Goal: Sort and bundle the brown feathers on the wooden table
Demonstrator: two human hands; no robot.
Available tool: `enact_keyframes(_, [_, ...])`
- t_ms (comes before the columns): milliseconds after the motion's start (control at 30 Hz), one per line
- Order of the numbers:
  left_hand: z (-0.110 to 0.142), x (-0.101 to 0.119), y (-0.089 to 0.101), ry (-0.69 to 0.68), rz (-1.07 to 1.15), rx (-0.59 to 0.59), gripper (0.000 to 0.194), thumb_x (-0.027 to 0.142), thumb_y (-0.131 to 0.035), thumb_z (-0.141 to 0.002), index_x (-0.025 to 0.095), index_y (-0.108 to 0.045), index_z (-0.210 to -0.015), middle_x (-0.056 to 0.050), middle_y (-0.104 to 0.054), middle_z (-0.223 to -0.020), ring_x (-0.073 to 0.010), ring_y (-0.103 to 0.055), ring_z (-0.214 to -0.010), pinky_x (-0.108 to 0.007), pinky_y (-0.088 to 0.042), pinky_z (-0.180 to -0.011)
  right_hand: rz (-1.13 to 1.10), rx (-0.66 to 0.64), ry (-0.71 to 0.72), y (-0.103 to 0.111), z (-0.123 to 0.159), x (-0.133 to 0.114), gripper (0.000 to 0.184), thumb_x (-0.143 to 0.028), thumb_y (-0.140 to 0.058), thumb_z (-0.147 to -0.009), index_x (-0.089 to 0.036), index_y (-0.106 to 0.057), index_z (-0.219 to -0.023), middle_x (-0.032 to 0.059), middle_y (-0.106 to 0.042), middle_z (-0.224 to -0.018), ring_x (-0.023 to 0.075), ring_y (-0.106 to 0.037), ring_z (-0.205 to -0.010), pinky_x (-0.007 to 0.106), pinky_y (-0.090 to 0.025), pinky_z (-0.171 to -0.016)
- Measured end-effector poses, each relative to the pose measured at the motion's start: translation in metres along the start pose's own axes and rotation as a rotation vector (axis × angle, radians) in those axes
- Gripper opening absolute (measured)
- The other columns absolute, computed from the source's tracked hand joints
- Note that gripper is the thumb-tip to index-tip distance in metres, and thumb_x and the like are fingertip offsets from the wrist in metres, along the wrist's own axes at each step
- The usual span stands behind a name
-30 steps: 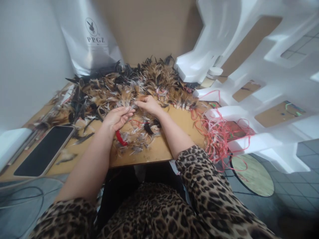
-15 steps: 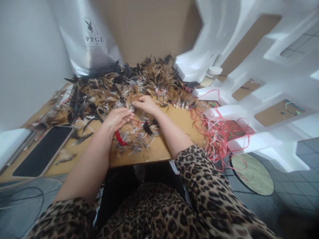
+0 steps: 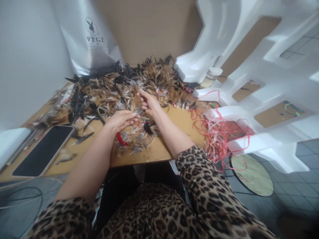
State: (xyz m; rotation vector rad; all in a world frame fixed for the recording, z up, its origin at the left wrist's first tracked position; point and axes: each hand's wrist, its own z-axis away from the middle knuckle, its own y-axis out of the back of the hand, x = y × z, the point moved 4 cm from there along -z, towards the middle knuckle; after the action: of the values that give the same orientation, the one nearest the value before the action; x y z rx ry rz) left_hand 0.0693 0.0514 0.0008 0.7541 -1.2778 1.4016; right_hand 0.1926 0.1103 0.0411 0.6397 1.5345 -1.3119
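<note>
The left hand [image 3: 122, 120] has shifted slightly toward 4 o'clock, while the right hand [image 3: 151, 103] has drawn up toward 12, so the fingertips are now apart and more of the brown feather tuft [image 3: 136, 105] shows between them. The tuft's pale base seems pinched in the left fingers, its plumes pointing to 12 o'clock.

The left forearm reaches in from 7 o'clock, palm turned partly up, fingers loosely curled. The right forearm comes from 5, fingers bent and fingertips closed beside the tuft's upper end; whether they grip a strand cannot be told. The feather pile [image 3: 107, 89] lies at the left hand's 11 on the bench [image 3: 183, 124]; pink ribbons [image 3: 216, 132] tangle at the right hand's 4.
</note>
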Motion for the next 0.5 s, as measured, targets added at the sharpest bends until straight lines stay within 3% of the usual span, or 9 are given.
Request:
enact_keyframes(100, [-0.002, 0.001, 0.002, -0.031, 0.046, 0.034, 0.003, 0.008, -0.067, -0.068, 0.005, -0.067, -0.069, -0.012, -0.068, -0.069, -0.0075, -0.061, -0.054, -0.011, -0.047, -0.049, -0.003, 0.032, 0.038, 0.002, -0.001, -0.004, 0.040, -0.056, -0.050, -0.079, -0.016, -0.056, -0.084, -0.0060, -0.044, -0.053, 0.0028, -0.030, -0.040, 0.017, -0.023, -0.038])
enact_keyframes(267, [-0.005, 0.011, 0.010, -0.093, 0.303, 0.078, 0.007, 0.004, -0.060, -0.074, 0.008, -0.065, -0.071, -0.007, -0.066, -0.071, -0.0035, -0.058, -0.054, -0.008, -0.045, -0.046, -0.048, 0.164, 0.062, 0.019, -0.006, -0.004, 0.039, -0.055, -0.046, -0.080, -0.020, -0.058, -0.093, -0.0020, -0.059, -0.070, 0.0060, -0.054, -0.061, 0.016, -0.039, -0.053])
enact_keyframes(367, [-0.002, 0.015, 0.011, -0.051, 0.441, 0.063, 0.012, 0.004, -0.056, -0.078, 0.009, -0.064, -0.073, -0.005, -0.064, -0.071, -0.0017, -0.057, -0.054, -0.005, -0.043, -0.045, -0.043, 0.034, -0.010, 0.014, -0.007, 0.006, 0.027, -0.041, -0.062, -0.074, -0.019, -0.060, -0.090, -0.0017, -0.063, -0.078, 0.0060, -0.057, -0.068, 0.016, -0.040, -0.056])
enact_keyframes(500, [0.003, 0.017, 0.007, 0.016, 0.518, 0.027, 0.013, 0.005, -0.053, -0.081, 0.010, -0.064, -0.078, -0.003, -0.061, -0.069, 0.0001, -0.055, -0.053, -0.003, -0.041, -0.045, 0.041, -0.214, -0.011, -0.005, 0.000, 0.018, 0.033, -0.032, -0.076, -0.058, -0.017, -0.060, -0.083, -0.0009, -0.064, -0.074, 0.0078, -0.058, -0.066, 0.017, -0.040, -0.056])
